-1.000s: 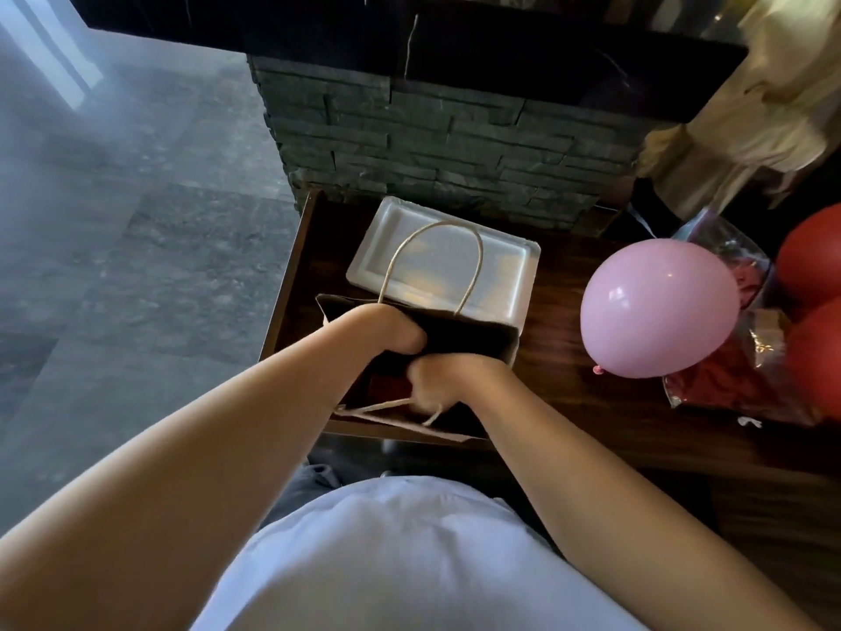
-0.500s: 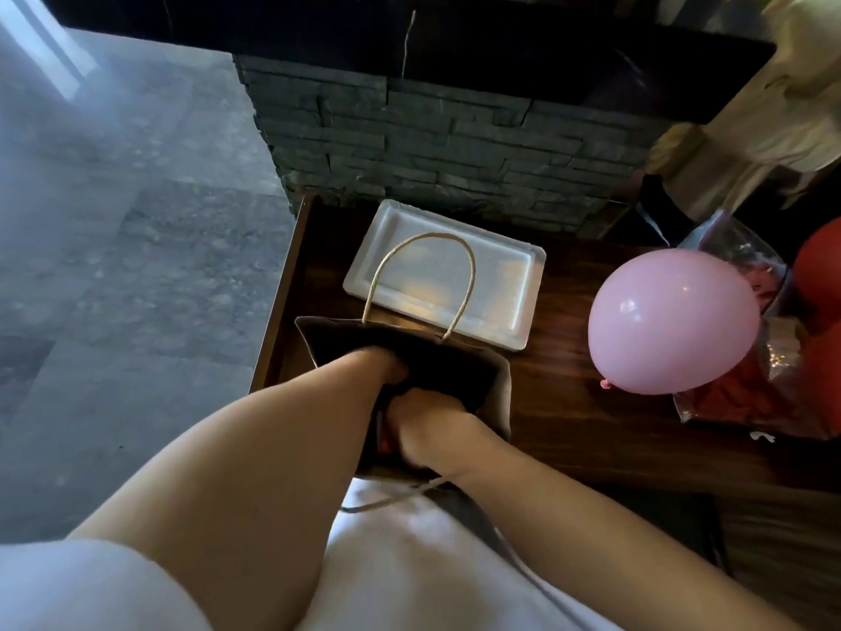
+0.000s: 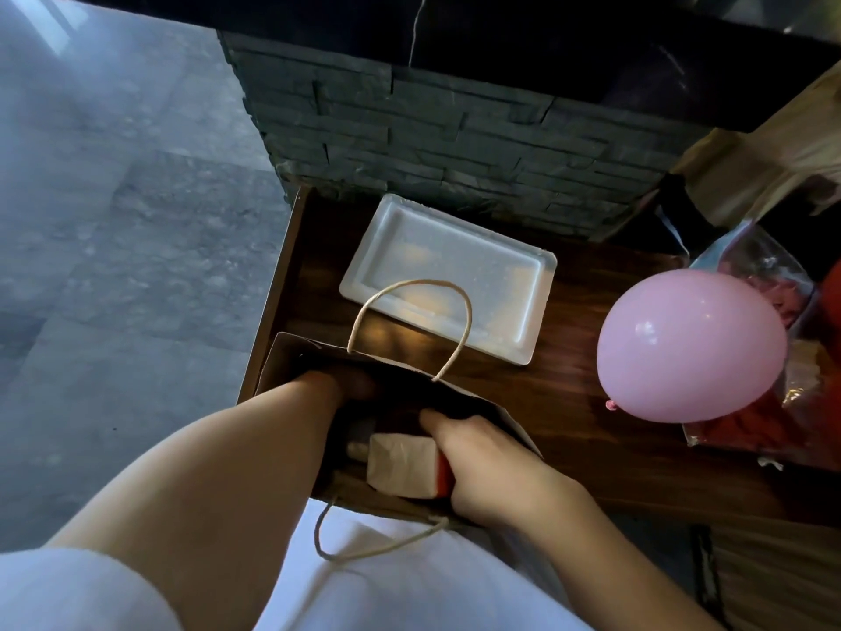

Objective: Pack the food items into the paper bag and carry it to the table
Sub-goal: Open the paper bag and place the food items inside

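A brown paper bag (image 3: 291, 357) with twine handles stands open at the near left edge of a dark wooden table (image 3: 569, 403). Both my hands are inside its mouth. My right hand (image 3: 482, 462) grips a paper-wrapped food packet (image 3: 400, 464) with a red side, near the bag's top. My left hand (image 3: 336, 384) reaches down into the bag along its left wall; its fingers are hidden in the dark interior, so what they hold cannot be told. Another dark item lies deeper in the bag, unclear.
A white rectangular tray (image 3: 450, 277) lies on the table just beyond the bag. A pink balloon (image 3: 691, 346) rests to the right, beside a clear plastic bag of red things (image 3: 773, 403). A dark stone wall (image 3: 432, 143) backs the table. Grey floor lies left.
The view has come closer and tilted down over the bag. My right hand now shows the wrapped packet near the bag's mouth. The near handle has dropped over the bag's front edge.
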`<state>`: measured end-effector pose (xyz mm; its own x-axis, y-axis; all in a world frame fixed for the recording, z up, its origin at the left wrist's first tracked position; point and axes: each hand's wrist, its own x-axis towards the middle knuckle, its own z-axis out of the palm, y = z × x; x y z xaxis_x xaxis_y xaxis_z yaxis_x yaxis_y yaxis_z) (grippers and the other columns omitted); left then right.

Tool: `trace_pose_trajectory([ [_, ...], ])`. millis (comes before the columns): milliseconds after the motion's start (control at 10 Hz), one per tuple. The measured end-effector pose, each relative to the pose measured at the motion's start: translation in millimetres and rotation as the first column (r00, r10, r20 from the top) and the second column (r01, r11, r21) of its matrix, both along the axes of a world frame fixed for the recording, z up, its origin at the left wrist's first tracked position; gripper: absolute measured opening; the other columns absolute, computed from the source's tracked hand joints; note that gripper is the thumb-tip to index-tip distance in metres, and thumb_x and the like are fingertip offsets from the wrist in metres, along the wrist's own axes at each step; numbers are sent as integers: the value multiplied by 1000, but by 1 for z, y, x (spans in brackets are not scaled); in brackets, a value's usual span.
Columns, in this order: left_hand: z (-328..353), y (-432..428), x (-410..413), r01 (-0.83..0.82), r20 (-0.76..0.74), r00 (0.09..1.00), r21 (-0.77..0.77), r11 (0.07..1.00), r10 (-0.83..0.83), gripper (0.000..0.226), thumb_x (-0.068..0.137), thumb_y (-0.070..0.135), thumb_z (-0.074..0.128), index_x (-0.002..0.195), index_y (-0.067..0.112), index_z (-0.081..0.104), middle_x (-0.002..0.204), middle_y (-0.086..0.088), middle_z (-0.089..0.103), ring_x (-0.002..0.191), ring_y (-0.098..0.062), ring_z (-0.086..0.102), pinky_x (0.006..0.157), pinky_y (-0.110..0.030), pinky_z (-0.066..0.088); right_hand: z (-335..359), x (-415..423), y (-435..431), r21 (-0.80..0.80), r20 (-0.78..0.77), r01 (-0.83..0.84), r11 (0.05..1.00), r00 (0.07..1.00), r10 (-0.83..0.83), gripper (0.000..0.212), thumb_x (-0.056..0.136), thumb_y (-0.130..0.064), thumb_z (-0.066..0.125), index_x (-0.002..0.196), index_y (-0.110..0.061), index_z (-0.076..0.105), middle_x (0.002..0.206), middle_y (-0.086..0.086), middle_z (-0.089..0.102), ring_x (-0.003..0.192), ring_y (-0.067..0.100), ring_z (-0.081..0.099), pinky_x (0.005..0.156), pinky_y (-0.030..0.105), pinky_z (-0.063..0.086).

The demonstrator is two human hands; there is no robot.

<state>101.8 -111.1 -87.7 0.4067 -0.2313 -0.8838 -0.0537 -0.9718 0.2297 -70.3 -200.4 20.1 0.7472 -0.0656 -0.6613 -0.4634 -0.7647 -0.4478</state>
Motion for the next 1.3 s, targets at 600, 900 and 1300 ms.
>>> trace_pose_trajectory([
  [600, 32, -25, -9, 135, -241, 960, -46, 990, -143, 15, 78, 36, 66, 71, 25, 58, 77, 3, 57, 69, -11, 54, 75, -23, 50, -9, 5, -16, 254, -120, 93, 963, 991, -64, 78, 66, -60, 75, 136, -47, 42, 133, -11, 55, 113, 14, 53, 91, 26, 44],
  [900, 34, -32, -2, 146, -97, 983, -101, 984, -155, 22, 85, 40, 55, 81, 19, 58, 86, -5, 63, 89, -24, 61, 83, -35, 51, -11, 9, -19, 193, -215, 64, 979, 976, -22, 58, 68, -47, 68, 121, -47, 43, 112, -6, 62, 96, 19, 61, 81, 37, 56],
  [1300, 50, -31, -2, 193, -257, 951, 64, 979, -171, 35, 92, 35, 52, 67, 13, 61, 68, -2, 64, 61, -17, 65, 60, -31, 58, -3, 10, -30, 163, -259, -44, 986, 962, 86, 81, 75, -22, 65, 138, -55, 26, 134, 0, 53, 112, 25, 56, 89, 36, 52],
])
